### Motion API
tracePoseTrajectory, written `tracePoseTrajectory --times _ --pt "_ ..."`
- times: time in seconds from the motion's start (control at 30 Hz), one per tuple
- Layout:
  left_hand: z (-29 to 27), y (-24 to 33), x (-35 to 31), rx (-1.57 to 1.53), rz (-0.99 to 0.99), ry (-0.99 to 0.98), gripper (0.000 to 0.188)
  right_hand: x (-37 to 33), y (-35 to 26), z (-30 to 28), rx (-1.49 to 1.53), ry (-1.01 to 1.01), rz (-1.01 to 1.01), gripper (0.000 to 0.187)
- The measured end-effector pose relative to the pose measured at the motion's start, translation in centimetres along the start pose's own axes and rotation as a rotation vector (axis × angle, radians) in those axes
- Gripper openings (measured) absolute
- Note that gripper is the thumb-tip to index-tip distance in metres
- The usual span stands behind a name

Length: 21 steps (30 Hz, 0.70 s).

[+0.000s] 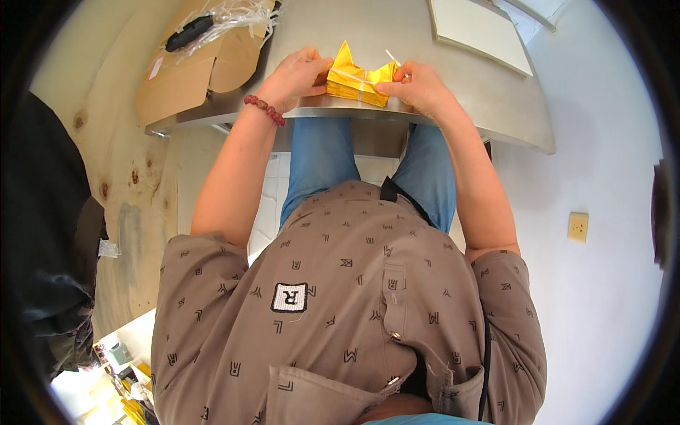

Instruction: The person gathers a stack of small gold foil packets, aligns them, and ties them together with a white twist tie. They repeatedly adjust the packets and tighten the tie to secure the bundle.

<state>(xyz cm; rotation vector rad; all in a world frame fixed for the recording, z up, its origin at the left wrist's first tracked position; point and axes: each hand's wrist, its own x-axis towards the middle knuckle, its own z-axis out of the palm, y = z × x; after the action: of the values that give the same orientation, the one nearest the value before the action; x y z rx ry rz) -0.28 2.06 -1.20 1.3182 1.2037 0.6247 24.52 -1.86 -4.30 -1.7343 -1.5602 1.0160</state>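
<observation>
A stack of gold-yellow folded paper [358, 81] lies at the near edge of a steel table [496, 92]. My left hand [297, 74] grips the stack's left side; a red bead bracelet [264, 110] circles that wrist. My right hand [418, 85] presses on the stack's right side, its fingers pinching a thin clear strip [392, 57] that sticks up from the paper. One corner of the top sheet points upward between the hands.
An open cardboard box [188, 67] with clear plastic wrapping and a black object sits at the table's left. A flat white board [478, 32] lies at the back right. A wooden panel [113, 163] stands to the left. A white wall with a yellowish socket plate [578, 227] is on the right.
</observation>
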Motion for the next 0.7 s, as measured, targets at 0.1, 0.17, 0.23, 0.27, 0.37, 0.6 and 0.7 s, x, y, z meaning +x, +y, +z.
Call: tracePoseTrajectory --times 0.1,0.17,0.23,0.27,0.37,0.6,0.7 --pt "-0.3 0.2 0.2 -0.041 -0.043 -0.029 0.024 -0.2 -0.5 -0.1 -0.028 0.002 -0.010 0.049" --pt "-0.5 0.0 0.3 -0.077 -0.037 -0.046 0.025 -0.4 -0.8 -0.2 -0.024 0.001 -0.001 0.045" --pt "-0.4 -0.5 0.5 -0.118 -0.014 -0.049 0.025 -0.6 -0.9 -0.1 0.034 -0.026 0.037 0.039" --pt "-0.4 -0.7 0.6 -0.109 -0.010 -0.040 0.025 -0.6 -0.9 -0.1 0.054 -0.026 0.048 0.038" --pt "-0.6 -1.0 0.7 -0.115 -0.008 -0.042 0.025 -0.5 -0.7 -0.1 0.115 -0.045 0.029 0.037" --pt "-0.1 -2.6 0.0 -0.279 0.107 -0.031 0.023 0.0 1.2 0.3 0.012 0.071 -0.059 0.053" --pt "1.0 -3.9 -0.8 -0.527 0.271 -0.082 0.019 -0.2 1.9 0.5 0.021 0.136 -0.071 0.066"
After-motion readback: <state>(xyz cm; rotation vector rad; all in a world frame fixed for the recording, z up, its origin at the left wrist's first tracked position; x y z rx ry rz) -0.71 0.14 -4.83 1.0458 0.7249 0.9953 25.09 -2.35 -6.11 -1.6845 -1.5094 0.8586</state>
